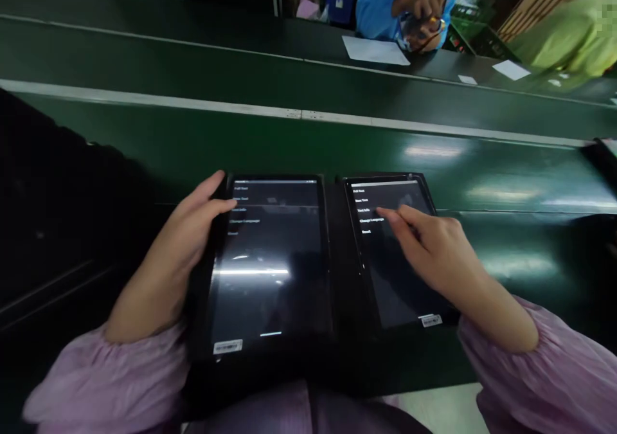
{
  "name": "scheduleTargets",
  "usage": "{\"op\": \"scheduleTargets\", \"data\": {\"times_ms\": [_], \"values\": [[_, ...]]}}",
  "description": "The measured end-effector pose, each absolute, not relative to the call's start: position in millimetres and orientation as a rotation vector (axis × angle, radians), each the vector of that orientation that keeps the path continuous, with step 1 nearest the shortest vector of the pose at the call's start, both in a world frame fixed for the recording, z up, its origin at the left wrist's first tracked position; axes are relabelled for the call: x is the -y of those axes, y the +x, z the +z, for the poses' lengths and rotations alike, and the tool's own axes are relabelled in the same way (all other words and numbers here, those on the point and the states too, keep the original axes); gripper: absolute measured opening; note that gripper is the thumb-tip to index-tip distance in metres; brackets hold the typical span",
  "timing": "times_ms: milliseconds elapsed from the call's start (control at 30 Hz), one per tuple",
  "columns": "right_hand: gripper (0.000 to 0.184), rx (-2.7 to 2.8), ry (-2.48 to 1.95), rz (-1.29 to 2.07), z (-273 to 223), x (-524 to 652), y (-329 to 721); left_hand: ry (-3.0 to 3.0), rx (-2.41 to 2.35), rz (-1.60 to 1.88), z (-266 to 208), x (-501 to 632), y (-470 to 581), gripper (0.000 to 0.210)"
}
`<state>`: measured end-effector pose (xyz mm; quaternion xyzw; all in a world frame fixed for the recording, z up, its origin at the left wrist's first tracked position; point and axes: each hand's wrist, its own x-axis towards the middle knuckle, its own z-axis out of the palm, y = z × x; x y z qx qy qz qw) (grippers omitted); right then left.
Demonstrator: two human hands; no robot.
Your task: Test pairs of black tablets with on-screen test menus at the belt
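Two black tablets lie side by side in front of me, their dark screens lit with a short white text menu. At the left tablet [274, 247], my left hand [180, 241] grips the upper left edge, thumb over the screen's border and index finger along the side. Over the right tablet [393, 280] is my right hand [434, 247], its index fingertip at the menu lines near "Test Info" and its other fingers curled. Whether that fingertip presses the glass I cannot tell. A barcode label [228, 346] is stuck at the left tablet's lower corner, another barcode label [431, 321] on the right one.
Both tablets rest on a green work surface [506, 177] crossed by a pale metal strip [193, 104]. Across it, a person in blue [378, 3] handles a small object beside a white sheet [376, 51]. A yellow-green sleeve [563, 35] shows at right. Something black stands at far left.
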<state>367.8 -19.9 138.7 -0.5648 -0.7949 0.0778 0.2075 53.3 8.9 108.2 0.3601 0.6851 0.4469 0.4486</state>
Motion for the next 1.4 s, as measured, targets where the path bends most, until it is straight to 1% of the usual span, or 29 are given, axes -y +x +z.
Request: {"op": "scheduleTargets", "data": {"times_ms": [67,133,233,333,433,533,633,800,1033,1100,1167,1267,1400], "values": [[0.058,2.214,-1.541,0.237,139.7,20.8,369.0,0.907,-1.661,1.063,111.4,-18.4,50.0,0.092],[0.059,2.191,-1.49,0.266,143.9,24.7,371.1,0.95,-1.633,1.037,111.5,-24.3,45.3,0.092],[0.052,2.173,-1.394,0.246,150.6,33.9,375.7,1.013,-1.643,0.991,107.5,-27.7,40.4,0.086],[0.042,2.187,-1.352,0.218,151.4,43.4,380.4,1.058,-1.699,0.943,105.2,-28.0,42.0,0.09],[0.042,2.158,-1.398,0.234,146.5,51.4,385.5,1.052,-1.726,0.928,109.2,-26.3,46.8,0.093],[0.042,2.089,-1.422,0.215,143.3,57.1,388.9,0.982,-1.761,0.988,114.2,-23.7,45.3,0.089],[0.038,2.136,-1.424,0.231,146.4,58.6,387.6,1.005,-1.75,1.055,111.4,-21.5,35.0,0.085],[0.032,2.306,-1.319,0.378,149.7,56.1,380.5,1.365,-1.81,0.909,99.6,-18.8,18.5,0.068],[0.031,2.534,-1.102,0.597,140.5,59.2,378.1,1.395,-1.899,0.866,103.4,-18.7,19.8,0.069],[0.029,2.553,-1.106,0.517,140.3,59.6,380.2,1.323,-1.931,0.826,108.2,-18.9,23.5,0.071],[0.029,2.532,-1.174,0.329,142.1,60.2,383.8,1.229,-1.926,0.779,114.8,-19.1,28.2,0.071],[0.034,2.438,-1.269,0.048,146.3,64.3,391.1,1.114,-1.94,0.735,123.0,-20.5,33.3,0.066],[0.038,2.324,-1.445,-0.057,146.0,71.1,401.0,1.18,-1.927,0.733,119.5,-22.7,28.5,0.064]]}}
